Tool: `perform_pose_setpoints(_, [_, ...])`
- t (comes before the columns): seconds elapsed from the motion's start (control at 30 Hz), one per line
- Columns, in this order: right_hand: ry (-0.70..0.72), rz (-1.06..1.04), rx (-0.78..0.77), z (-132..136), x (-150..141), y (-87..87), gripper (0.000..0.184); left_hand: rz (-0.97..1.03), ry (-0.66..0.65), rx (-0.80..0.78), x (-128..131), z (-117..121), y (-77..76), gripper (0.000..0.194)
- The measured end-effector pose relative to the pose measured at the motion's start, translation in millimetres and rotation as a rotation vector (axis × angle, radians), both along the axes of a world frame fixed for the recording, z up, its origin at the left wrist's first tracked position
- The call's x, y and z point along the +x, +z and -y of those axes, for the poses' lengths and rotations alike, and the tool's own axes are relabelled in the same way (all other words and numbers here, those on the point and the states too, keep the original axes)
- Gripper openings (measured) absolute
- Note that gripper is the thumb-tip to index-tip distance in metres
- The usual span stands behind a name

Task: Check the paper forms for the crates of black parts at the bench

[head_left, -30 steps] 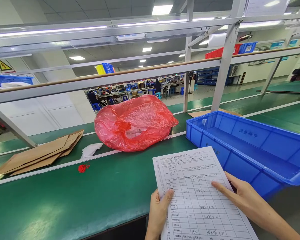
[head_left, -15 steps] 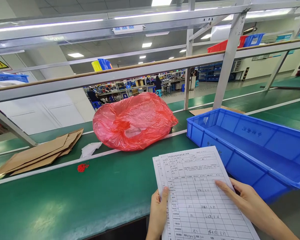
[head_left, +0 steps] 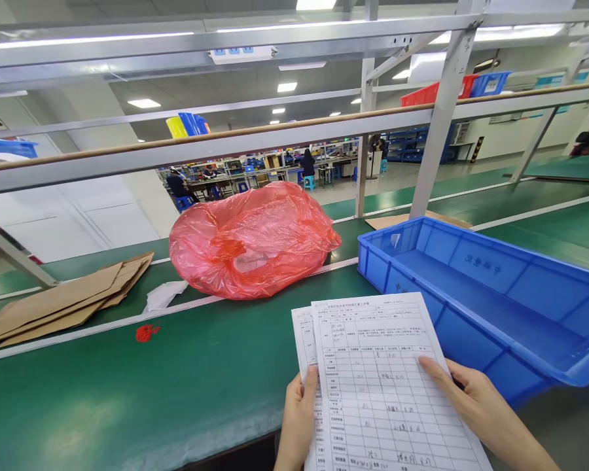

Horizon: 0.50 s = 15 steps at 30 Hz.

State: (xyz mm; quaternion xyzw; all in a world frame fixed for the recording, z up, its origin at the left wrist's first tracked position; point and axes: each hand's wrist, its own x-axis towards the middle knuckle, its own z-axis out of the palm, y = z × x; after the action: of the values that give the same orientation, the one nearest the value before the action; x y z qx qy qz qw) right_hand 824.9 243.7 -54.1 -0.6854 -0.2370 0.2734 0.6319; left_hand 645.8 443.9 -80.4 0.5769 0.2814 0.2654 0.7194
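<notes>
Printed paper forms (head_left: 387,392) with handwritten entries are held up in front of me, over the near edge of the bench. My left hand (head_left: 298,412) grips the left side, its thumb on the under sheet, which peeks out to the left of the top one. On the right side, my right hand (head_left: 471,399) pinches the top sheet with the thumb on its face and the fingers behind. Beyond the sheets lies a crumpled, translucent red plastic bag (head_left: 275,229). A blue plastic crate (head_left: 471,294) stands to the right, just behind my right hand.
Flattened cardboard (head_left: 73,297) lies at the left on the green bench top (head_left: 78,399), with a white scrap (head_left: 164,296) and a small red heap (head_left: 147,333) nearby. A metal frame (head_left: 439,118) with a shelf rail crosses above. People sit far behind.
The top sheet has shifted right relative to the under sheet, so more of the under sheet shows at the left. The bench scene has slid slightly left in view.
</notes>
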Motion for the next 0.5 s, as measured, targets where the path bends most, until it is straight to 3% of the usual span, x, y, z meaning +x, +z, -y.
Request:
perform_pose_setpoints(0.33, [0.02,-0.127,0.092,-4.8,40.2,-17.2,0.056,-0.017,0.085,-0.03,25.2,-5.3,0.8,0.064])
perform_pose_setpoints(0.5, [-0.014,-0.032,0.047,11.4,63.3,-42.5,0.058,0.033,0.102,-0.021,25.0,-7.1,7.3,0.065])
